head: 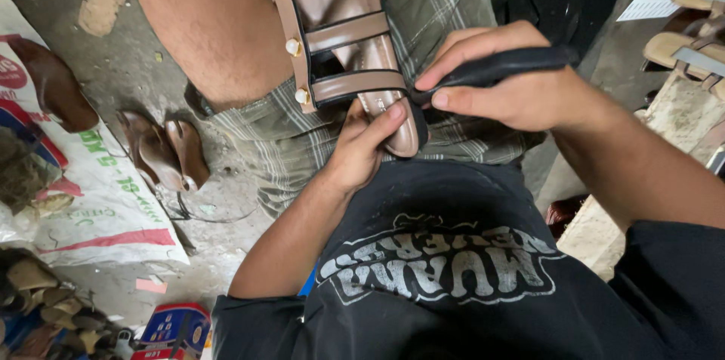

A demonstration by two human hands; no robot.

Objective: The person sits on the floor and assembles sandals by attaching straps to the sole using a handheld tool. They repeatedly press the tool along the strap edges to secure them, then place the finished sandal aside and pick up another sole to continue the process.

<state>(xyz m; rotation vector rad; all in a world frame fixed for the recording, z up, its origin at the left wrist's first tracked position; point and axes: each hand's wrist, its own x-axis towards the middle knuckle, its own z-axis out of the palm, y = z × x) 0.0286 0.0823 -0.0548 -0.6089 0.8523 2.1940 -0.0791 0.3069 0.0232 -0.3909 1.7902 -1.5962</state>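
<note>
A brown strapped sandal with pearl-like studs along one side rests on my lap, over my checked shorts. My left hand grips its near end, thumb pressed on the insole edge. My right hand is closed around a black-handled tool whose tip meets the sandal's edge beside the nearest strap.
A pair of brown shoe pieces lies on the dirty floor to the left, beside a printed white sack. Another brown shoe sits on that sack. Tan sandals are stacked at the upper right. Scraps and a small box lie at bottom left.
</note>
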